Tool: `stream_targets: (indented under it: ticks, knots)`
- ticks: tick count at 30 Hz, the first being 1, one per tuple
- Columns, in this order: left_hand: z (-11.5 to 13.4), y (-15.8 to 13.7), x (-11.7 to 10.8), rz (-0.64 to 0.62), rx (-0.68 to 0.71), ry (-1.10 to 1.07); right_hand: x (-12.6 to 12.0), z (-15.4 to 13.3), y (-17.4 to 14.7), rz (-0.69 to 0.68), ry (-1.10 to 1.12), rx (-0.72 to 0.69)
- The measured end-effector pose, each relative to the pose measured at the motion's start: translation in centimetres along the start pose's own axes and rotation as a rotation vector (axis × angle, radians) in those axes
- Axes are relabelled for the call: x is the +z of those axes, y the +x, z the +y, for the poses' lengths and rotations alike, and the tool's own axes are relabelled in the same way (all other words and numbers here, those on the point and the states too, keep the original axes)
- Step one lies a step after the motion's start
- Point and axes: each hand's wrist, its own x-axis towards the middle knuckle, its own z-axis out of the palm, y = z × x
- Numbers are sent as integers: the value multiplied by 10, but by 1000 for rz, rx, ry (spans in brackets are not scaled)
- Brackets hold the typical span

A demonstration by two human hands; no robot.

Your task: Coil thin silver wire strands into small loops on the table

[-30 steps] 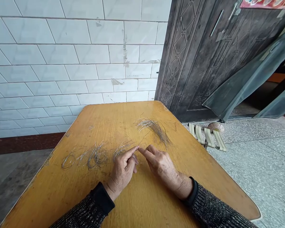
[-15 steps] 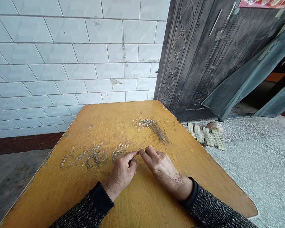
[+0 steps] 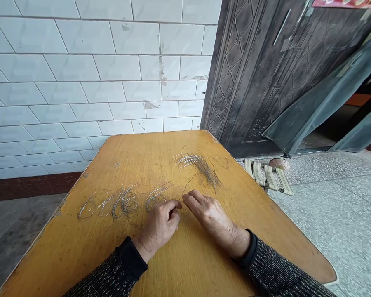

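Note:
My left hand point(image 3: 160, 225) is closed in a pinch, thumb against the bent forefinger, on a thin metal wire point(image 3: 185, 189). Close beside it my right hand point(image 3: 212, 218) curls its fingers down at the same wire, its thumb hidden underneath. The wire's free length rises from between the fingertips and bends toward the far right. Beyond my hands lies a loose bundle of thin wires point(image 3: 204, 167). To the left of my left hand rest several small coils of wire, one coil point(image 3: 155, 199) just behind its knuckles and a denser coil point(image 3: 123, 204) farther left.
The wooden table point(image 3: 148, 152) has rounded corners and stands near a white tiled wall point(image 3: 117, 68). A dark patterned metal door point(image 3: 244, 82) and a grey-green curtain point(image 3: 324, 95) are at the right. On the floor beside the table is a low stool with striped straps point(image 3: 268, 177).
The fingertips of both hands have shifted slightly, my left forefinger a little lower and more bent. The wire's free length now stands in a more curved line. Bundle and coils have stayed put.

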Motion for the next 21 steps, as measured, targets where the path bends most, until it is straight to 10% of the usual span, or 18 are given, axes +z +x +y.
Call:
stream_targets:
  ticks: [21]
  knots:
    - [7, 0, -2, -30, 51, -71, -1, 4, 3, 128, 22, -124]
